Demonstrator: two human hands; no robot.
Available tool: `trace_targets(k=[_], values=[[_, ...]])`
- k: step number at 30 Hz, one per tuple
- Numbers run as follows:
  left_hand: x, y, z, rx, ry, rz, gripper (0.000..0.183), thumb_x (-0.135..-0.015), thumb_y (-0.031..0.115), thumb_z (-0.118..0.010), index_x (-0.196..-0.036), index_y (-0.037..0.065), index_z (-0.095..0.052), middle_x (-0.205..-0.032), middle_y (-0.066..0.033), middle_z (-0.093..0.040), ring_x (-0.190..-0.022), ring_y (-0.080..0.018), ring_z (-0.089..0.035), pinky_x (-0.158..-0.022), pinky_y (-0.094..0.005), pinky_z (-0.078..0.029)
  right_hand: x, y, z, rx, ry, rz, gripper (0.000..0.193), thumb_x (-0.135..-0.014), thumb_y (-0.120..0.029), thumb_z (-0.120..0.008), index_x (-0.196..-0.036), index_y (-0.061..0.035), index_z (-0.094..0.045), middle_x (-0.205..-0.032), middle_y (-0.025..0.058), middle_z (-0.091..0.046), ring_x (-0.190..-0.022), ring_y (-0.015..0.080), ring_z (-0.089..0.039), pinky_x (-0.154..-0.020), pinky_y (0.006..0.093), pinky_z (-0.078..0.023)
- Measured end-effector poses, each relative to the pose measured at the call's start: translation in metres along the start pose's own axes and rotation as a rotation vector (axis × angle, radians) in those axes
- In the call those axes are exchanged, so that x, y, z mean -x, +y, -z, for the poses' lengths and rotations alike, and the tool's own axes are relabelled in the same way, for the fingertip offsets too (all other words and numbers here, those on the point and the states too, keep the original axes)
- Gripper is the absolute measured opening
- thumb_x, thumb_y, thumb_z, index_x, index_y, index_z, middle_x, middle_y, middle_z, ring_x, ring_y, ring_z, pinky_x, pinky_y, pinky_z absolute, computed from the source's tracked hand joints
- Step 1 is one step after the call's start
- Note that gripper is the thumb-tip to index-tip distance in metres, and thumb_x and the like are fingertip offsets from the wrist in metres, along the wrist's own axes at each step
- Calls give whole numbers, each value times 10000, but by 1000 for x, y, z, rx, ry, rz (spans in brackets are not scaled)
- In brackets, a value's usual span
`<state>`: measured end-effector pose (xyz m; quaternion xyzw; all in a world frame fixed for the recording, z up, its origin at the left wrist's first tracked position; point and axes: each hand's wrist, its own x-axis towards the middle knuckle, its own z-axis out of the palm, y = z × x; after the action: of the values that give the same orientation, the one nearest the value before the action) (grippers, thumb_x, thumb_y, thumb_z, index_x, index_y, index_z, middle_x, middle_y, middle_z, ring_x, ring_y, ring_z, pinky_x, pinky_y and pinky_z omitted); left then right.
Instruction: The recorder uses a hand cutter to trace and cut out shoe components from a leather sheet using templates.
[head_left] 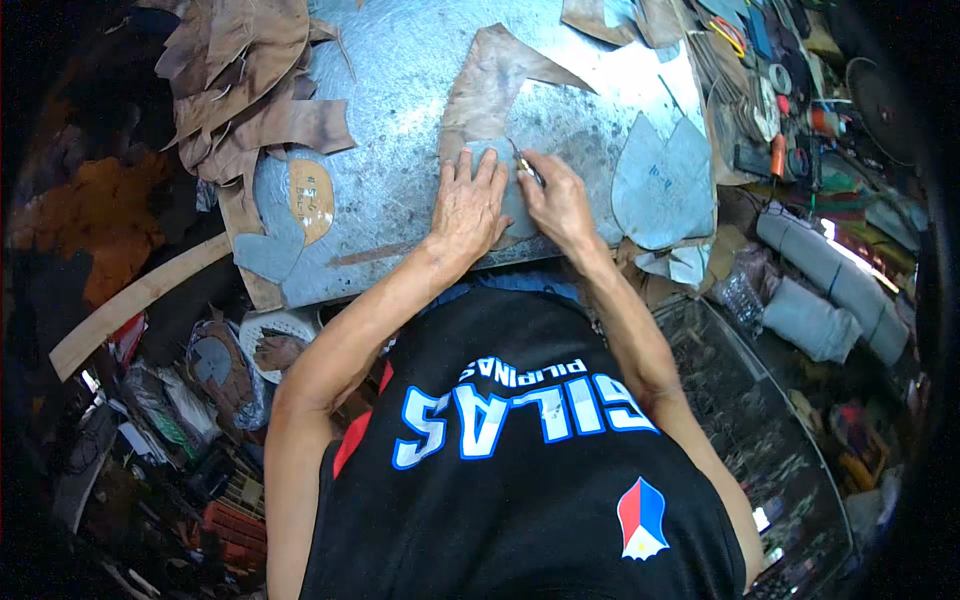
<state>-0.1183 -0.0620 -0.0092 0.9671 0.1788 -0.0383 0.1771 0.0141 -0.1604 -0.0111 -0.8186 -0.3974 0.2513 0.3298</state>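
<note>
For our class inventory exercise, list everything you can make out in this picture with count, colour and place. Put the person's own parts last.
Metal-topped table: 1, silver-grey, centre top
Leather piece: 1, brown, beyond the hands
Flat template: 1, grey, under left hand
Knife: 1, dark handle, in right hand
Leather scraps: uncountable pile, brown, table's far left
Oval pattern: 1, tan, table's left
Twin-peaked pattern: 1 or 2 pieces, grey, table's right
Wooden strip: 1, pale, left
Wrapped rolls: at least 2, whitish, right
Other clutter: uncountable, mixed, both sides
Sleeveless shirt: 1, mainly black, bottom centre
Left hand: 1, centre
Right hand: 1, beside it
</note>
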Motion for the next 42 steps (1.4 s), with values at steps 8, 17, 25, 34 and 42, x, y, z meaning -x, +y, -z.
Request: trace_targets(k=[8, 17, 25, 34, 42], values=[[-1, -4, 2, -67, -46, -31, 739, -753, 387, -766, -1337, 17, -505, -1393, -177, -465, -1267, -394, -440, -1002, -512, -378, -2, 0, -13, 115, 114, 112, 268, -887, -110, -617, -1133, -12, -660, -994, 208, -650, -878, 404, -649, -764, 456, -532], [-1, -6, 1, -66, -57, -32, 757, -759, 418, -754, -1342, 8, -503, -1398, -171, -463, -1263, -390, -430, -1002, -503, -367, -10, -4, -8, 189, 77, 115, 252, -888, -115, -597, -1110, -20, -669, -953, 221, -651, -845, 422, -644, -753, 475, -527], [-1, -7, -1, -63, -43, -47, 744, -755, 427, -754, -1325, 11, -518, -1375, -167, -479, -1255, -385, -432, -1007, -496, -360, 0, -7, 1, 218, -8, 92, 254, -891, -111, -564, -1094, -1, -671, -990, 268, -661, -918, 439, -639, -814, 479, -516], [-2, -8, -2, -99, -30, -71, 717, -763, 423, -741, -1307, 9, -526, -1363, -165, -484, -1259, -388, -428, -1006, -517, -360, 34, -24, -1, 76, 39, -70, 248, -889, -118, -578, -1063, 33, -669, -975, 307, -643, -960, 459, -615, -837, 486, -490], [-2, -8, -3, -86, -40, -63, 714, -770, 430, -739, -1308, 13, -524, -1384, -152, -468, -1257, -384, -433, -1004, -517, -362, 57, -22, -1, 91, 5, -104, 229, -888, -112, -580, -1033, 44, -664, -913, 309, -636, -901, 464, -621, -786, 487, -496]])
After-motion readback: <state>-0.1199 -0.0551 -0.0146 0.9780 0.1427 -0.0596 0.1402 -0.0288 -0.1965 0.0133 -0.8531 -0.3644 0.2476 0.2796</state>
